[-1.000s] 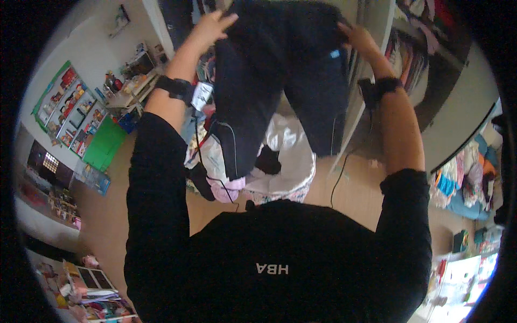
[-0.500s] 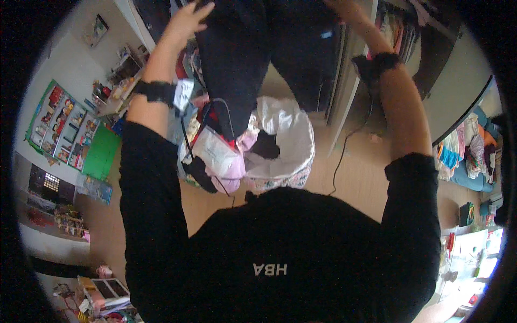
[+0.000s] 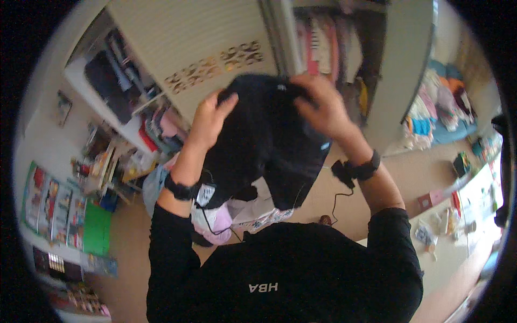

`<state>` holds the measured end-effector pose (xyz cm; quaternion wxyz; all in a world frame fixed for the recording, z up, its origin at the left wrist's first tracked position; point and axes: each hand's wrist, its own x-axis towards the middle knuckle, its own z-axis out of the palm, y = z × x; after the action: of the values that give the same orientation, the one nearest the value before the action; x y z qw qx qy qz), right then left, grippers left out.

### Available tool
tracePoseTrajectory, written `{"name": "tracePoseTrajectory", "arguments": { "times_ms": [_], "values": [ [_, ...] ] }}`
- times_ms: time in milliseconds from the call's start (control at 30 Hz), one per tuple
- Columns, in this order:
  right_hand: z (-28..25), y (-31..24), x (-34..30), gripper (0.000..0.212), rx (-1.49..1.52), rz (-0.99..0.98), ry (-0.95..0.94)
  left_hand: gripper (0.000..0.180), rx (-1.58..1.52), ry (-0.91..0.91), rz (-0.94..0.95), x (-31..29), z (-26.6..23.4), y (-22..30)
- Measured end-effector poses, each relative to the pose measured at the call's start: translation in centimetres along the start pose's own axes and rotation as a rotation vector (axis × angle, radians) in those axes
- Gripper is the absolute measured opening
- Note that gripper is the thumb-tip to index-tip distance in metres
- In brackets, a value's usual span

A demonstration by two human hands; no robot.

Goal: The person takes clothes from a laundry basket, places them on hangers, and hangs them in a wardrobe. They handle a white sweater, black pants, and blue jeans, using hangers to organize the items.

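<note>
A pair of black pants (image 3: pixel 258 129) hangs in front of me, waistband up, with its two legs spread and a small light-blue mark on the right side. My left hand (image 3: pixel 209 121) is closed on the left end of the waistband, thumb on the near side. At the right end, my right hand (image 3: pixel 327 110), somewhat blurred, grips the waistband too. Below and partly behind the legs stands a laundry basket (image 3: pixel 264 218) with a pale lining and patterned outside. Light pink and white cloth (image 3: pixel 218 215) lies beside it on the left.
Clothes hang in an open wardrobe (image 3: pixel 334 48) ahead to the right, and in another at the far left (image 3: pixel 116 70). A blue seat heaped with clothes (image 3: pixel 441 118) stands at the right. A pale table (image 3: pixel 447 253) with small items is at the lower right.
Both hands have come down and nearer to me, bringing the pants lower so the waistband shows. My view has shifted, and more of the wardrobe is visible. The right hand's fingers have closed in.
</note>
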<state>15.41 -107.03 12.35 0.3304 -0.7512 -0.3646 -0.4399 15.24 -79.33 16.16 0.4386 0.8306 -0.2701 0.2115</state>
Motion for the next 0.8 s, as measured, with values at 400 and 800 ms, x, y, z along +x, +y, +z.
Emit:
{"name": "tracePoseTrajectory", "arguments": {
  "times_ms": [400, 800],
  "values": [
    [-11.7, 10.1, -14.0, 0.021, 0.23, 0.592, -0.547, 0.037, -0.34, -0.625, -0.237, 5.8, 25.3, -0.9],
    [-13.9, 16.9, -21.4, 0.009, -0.316, 0.657, -0.649, 0.023, 0.316, -1.188, -0.187, 13.5, 47.3, -2.7]
  ]
}}
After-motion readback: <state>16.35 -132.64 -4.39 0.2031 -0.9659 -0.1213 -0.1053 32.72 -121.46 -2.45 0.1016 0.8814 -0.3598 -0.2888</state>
